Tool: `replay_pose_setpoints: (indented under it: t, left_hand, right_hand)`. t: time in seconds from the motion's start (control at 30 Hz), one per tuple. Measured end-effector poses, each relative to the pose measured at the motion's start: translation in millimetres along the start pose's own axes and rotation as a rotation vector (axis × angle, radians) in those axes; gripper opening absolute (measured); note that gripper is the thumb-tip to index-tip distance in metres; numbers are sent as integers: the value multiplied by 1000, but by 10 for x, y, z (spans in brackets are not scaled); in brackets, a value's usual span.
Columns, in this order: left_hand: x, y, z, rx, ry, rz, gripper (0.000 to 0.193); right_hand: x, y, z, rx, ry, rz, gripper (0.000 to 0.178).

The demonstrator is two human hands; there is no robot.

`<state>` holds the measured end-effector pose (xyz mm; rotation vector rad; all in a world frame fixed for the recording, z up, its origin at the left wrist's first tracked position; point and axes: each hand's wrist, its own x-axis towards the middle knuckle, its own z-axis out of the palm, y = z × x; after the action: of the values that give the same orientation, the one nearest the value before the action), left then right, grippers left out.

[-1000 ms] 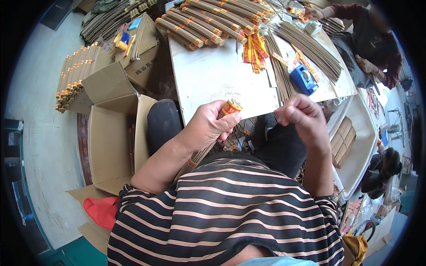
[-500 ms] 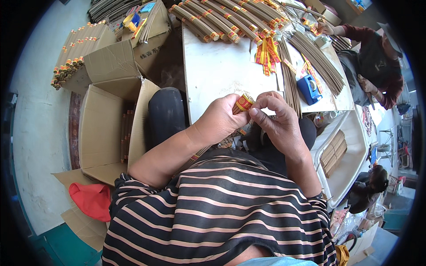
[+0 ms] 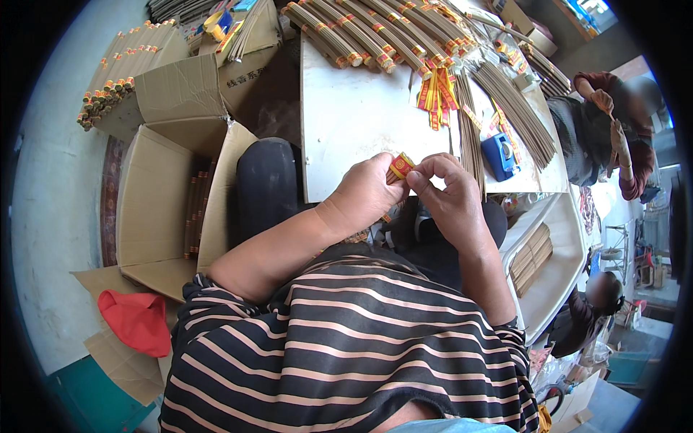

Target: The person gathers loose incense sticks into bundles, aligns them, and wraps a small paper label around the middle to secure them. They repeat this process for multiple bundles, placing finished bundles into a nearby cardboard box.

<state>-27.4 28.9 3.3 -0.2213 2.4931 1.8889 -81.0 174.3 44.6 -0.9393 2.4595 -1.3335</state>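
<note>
My left hand is closed round a bundle of incense sticks, held over my lap at the table's near edge. A red and yellow paper band wraps the bundle's upper end, which pokes out past my left thumb. Thumb and forefinger of my right hand pinch together at the band's right edge; the fingertips hide exactly how much of it they grip. Most of the bundle below is hidden behind my left hand and forearm.
Banded incense bundles lie at the back of the white table. Red-yellow paper strips, loose sticks and a blue tape dispenser lie rightward. An open carton stands left, a white tub right. Co-workers sit at right.
Both my hands stay at the band, with the bundle's end turned slightly. The view has shifted a little. The co-worker at right has drawn a hand back from the table, bringing both hands together.
</note>
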Motion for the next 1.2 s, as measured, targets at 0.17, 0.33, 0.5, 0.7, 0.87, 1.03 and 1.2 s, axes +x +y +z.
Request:
replay_pose_setpoints:
  t: [0.17, 0.33, 0.5, 0.7, 0.87, 1.03, 1.2]
  left_hand:
    - [15, -6, 31, 93, 33, -19, 33]
    - [-12, 39, 31, 187, 69, -6, 33]
    - [-8, 9, 33, 219, 96, 9, 33]
    - [-10, -6, 23, 130, 88, 33, 32]
    - [10, -111, 19, 63, 72, 68, 25]
    - [-41, 94, -113, -336, -208, -121, 25]
    - [-81, 173, -220, -564, -401, -149, 24]
  right_hand:
    - [22, -6, 20, -76, 22, 58, 17]
    - [47, -18, 41, -139, 46, 135, 20]
    - [86, -15, 43, 17, 8, 323, 24]
    - [95, -9, 11, 79, -24, 345, 29]
    - [78, 62, -1, 12, -39, 291, 35]
    - [42, 196, -18, 157, -30, 143, 36]
    - [10, 203, -12, 312, -54, 76, 31]
